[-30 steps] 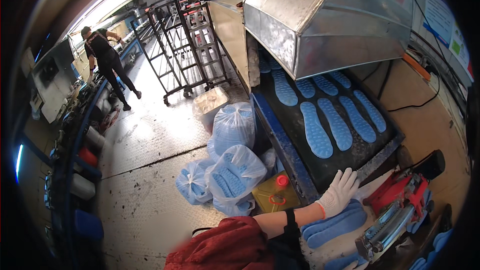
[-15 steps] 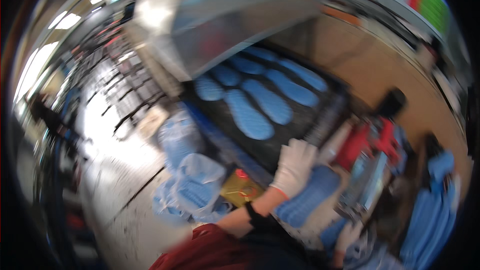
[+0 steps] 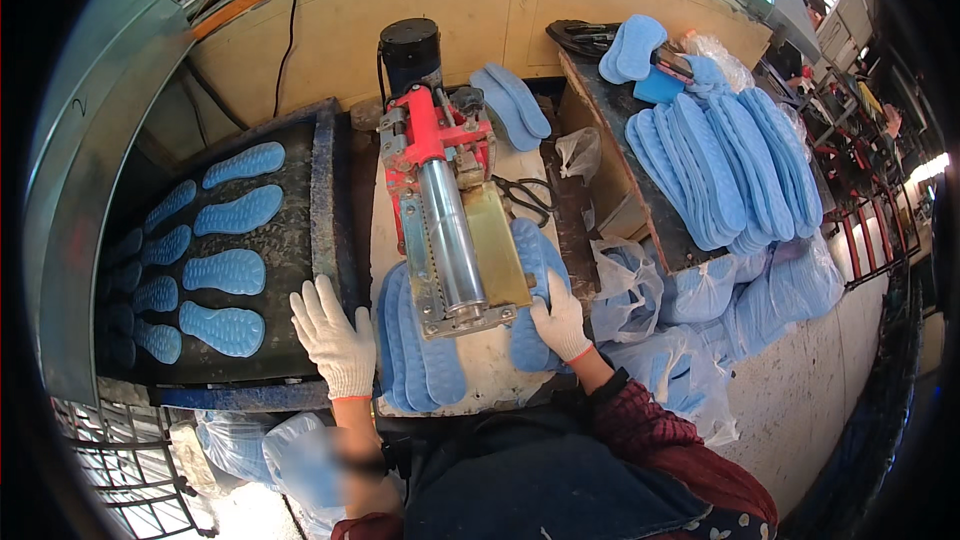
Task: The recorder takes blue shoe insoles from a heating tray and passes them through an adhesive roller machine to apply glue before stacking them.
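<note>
Left hand (image 3: 333, 332), gloved: fingers spread apart, nothing held, positioned over the edge of the conveyor belt (image 3: 285, 325); contact with the belt cannot be determined. Blue textured insoles (image 3: 222, 328) lie in rows on the belt, left of this hand. Immediately right of it, a fanned insole stack (image 3: 440, 372) rests on the table (image 3: 488, 375).

Right hand (image 3: 562, 322), gloved: touching a second insole group (image 3: 528, 345) at its left; whether the fingers are clamped on it cannot be determined. Between and beyond both hands stands the red-framed roller machine (image 3: 450, 230). Black-handled scissors (image 3: 543, 206) lie beyond the right hand.
</note>
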The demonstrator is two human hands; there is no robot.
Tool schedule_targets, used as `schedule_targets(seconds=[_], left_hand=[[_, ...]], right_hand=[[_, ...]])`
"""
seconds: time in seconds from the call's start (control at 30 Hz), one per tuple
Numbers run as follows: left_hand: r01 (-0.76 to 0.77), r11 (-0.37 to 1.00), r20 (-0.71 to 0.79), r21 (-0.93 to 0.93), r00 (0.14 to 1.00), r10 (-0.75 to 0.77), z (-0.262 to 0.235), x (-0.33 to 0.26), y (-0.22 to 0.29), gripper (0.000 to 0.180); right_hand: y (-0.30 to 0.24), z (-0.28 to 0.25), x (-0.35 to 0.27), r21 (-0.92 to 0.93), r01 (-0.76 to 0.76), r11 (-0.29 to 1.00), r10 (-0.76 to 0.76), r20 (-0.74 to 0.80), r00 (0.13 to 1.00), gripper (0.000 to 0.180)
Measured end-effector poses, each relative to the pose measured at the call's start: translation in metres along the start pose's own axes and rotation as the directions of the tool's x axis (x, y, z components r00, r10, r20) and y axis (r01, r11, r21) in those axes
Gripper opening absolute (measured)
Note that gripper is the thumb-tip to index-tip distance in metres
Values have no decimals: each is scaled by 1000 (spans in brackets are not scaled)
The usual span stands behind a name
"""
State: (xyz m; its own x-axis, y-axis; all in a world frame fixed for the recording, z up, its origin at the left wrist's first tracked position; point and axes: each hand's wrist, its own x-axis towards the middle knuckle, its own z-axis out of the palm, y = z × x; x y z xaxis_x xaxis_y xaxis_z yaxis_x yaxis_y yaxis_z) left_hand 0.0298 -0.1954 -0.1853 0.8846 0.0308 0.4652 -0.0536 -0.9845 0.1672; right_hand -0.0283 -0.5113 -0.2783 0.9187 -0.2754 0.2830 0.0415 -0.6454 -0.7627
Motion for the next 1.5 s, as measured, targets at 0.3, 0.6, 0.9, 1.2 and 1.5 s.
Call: schedule_targets(seconds=[0.3, 0.6, 0.9, 1.2, 1.5], left_hand=[[-47, 996, 36, 76, 998, 44, 8, -3, -12, 62], [-184, 975, -72, -126, 982, 176, -2, 4, -15, 42], [118, -469, -478, -875, -71, 875, -207, 37, 51, 26], [135, -440, -362, -888, 387, 848, -183, -46, -13, 28], [-34, -608, -588, -793, 306, 749, -180, -50, -4, 33]], right_hand=[[-10, -1, 10, -46, -50, 998, 53, 68, 996, 63], [-54, -58, 17, -145, 215, 966, -217, -2, 976, 25], [-175, -206, 1, 898, 66, 435, -869, 400, 292, 21], [-190, -213, 5, 992, 1, 127, -984, 126, 126, 17], [-199, -222, 0, 961, 144, 236, -970, 223, 101, 23]])
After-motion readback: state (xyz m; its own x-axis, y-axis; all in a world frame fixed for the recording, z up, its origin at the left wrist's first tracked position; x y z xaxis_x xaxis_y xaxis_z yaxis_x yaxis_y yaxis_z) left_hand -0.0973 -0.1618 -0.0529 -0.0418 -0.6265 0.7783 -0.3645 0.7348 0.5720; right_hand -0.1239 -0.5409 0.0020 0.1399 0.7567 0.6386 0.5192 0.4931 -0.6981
